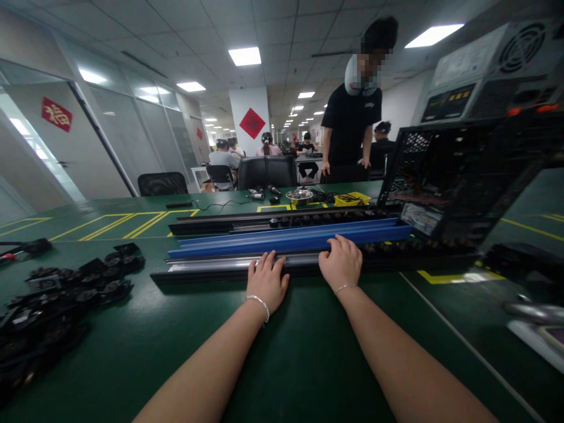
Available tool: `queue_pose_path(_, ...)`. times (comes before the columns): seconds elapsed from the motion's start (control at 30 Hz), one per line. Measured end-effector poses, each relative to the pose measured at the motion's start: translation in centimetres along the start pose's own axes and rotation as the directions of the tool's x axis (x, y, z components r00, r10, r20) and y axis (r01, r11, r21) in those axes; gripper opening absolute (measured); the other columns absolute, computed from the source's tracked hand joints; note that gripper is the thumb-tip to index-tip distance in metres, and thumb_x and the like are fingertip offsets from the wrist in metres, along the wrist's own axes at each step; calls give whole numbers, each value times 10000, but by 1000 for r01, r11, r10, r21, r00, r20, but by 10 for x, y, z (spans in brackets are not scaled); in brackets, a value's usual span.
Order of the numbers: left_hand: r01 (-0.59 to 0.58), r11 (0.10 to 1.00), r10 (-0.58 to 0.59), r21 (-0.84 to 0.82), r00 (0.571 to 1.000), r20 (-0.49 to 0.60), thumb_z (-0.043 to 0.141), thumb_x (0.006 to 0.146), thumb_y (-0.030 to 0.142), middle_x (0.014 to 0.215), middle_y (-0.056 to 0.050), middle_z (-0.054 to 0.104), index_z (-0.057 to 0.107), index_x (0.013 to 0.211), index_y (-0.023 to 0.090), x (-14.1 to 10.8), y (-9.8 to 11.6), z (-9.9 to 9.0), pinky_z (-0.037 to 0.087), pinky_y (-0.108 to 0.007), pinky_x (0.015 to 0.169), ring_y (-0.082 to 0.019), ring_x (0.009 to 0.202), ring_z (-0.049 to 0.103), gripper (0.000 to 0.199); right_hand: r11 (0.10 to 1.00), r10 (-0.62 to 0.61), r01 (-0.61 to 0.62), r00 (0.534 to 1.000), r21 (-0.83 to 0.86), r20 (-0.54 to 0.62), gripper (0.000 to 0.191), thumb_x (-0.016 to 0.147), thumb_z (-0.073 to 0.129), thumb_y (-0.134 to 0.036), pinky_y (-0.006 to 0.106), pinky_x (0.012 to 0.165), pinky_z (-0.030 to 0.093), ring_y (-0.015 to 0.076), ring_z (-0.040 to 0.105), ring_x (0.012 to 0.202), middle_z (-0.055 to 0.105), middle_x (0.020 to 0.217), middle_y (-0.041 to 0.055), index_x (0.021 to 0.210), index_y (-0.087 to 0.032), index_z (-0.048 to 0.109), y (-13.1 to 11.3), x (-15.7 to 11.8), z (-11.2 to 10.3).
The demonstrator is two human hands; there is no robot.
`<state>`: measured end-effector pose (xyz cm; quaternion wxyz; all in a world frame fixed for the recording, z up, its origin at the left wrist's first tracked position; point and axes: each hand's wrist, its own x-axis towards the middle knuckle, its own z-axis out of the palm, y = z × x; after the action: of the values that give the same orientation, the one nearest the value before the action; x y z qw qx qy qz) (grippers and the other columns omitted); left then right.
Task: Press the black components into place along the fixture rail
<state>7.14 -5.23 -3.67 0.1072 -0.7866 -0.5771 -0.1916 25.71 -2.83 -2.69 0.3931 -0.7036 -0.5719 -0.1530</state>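
Observation:
Long black rails (220,275) lie crosswise on the green table in front of me. My left hand (267,281) rests palm down at the near edge of the closest rail, its fingers apart and nothing in its grasp. Farther right, my right hand (341,262) lies over the same rail, fingers bent, with their tips toward a long blue rail (282,238); what is under the palm is hidden. Behind the blue rail is another black rail (198,225) with a row of small dark parts along it.
Black parts (83,288) are heaped at left on the green table (176,352). An open computer case (462,176) stands at right. A metal bowl (299,196) and a yellow tray (351,200) sit at the back. A person (350,123) stands beyond the table.

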Motion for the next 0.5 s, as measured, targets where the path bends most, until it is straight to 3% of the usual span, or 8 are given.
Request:
queue_pose_path(0.2,-8,1000,8,14,1000,-2,396,835,412,1389,-49,398,477,1223,290,0,1,-1,252,-445,1013,-238,1256,346,415,1000,-4,3,1000,21,11,354,723,427,-183,408,932,287,246,425,1123,568,1177,95,1032,-155,596,-2,0,-1)
queue_pose_path(0.4,-12,1000,12,22,1000,1,435,815,407,1383,-55,398,485,1203,291,0,1,-3,298,-431,969,-245,1198,408,408,994,110,-111,994,6,22,400,718,432,-202,393,886,333,268,423,1121,524,1226,118,1095,-140,549,0,1,-1)
queue_pose_path(0.5,-15,1000,15,27,1000,-6,444,810,404,1381,-64,400,489,1198,282,0,1,-3,305,-434,956,-249,1174,427,409,994,106,-106,994,12,35,412,714,435,-196,382,873,346,270,431,1111,519,1230,120,1108,-139,541,0,1,-1)
